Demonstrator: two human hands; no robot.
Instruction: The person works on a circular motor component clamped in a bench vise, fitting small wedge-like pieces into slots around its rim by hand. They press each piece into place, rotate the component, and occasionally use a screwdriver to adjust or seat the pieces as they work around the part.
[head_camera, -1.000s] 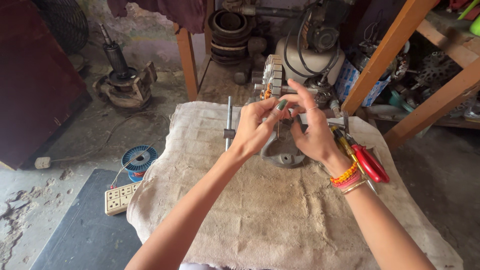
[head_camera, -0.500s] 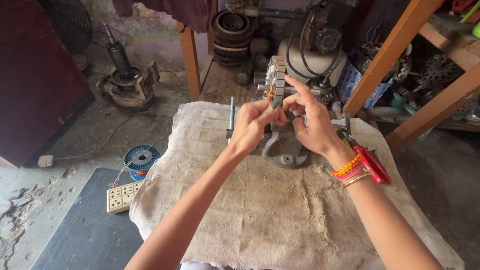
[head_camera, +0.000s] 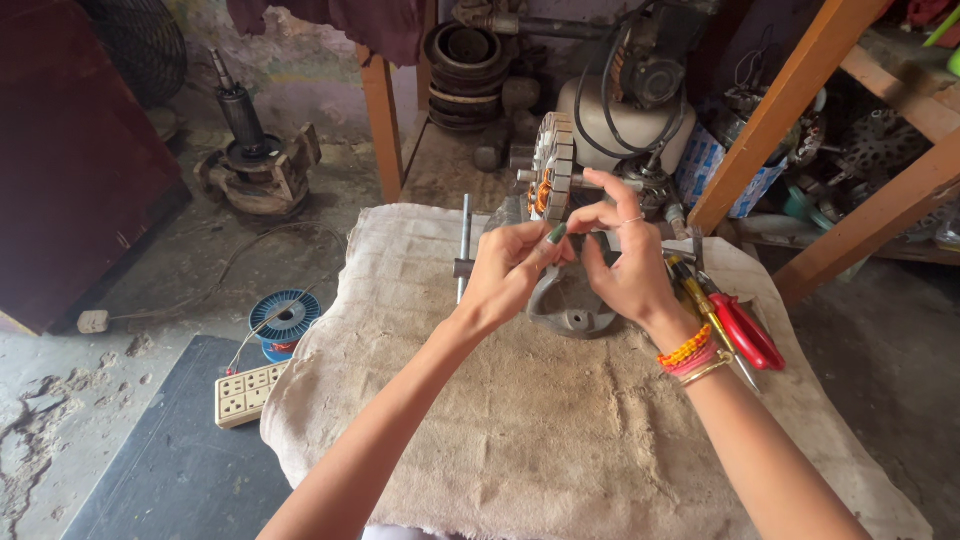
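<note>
Now perhaps closer together, hands (head_camera: 570, 265).

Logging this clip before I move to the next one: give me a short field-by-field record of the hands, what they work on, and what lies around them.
setting: cluttered workshop, burlap-covered table
left hand: raised, fingers pinching something small and green at the stator
right hand: raised opposite, fingers spread by the stator; beaded bracelets at the wrist
worked item: motor stator with copper windings, standing on edge
beneath hands: grey metal motor cover
right of hands: red-handled pliers, screwdriver
floor, left: blue wire spool, white power strip
</note>
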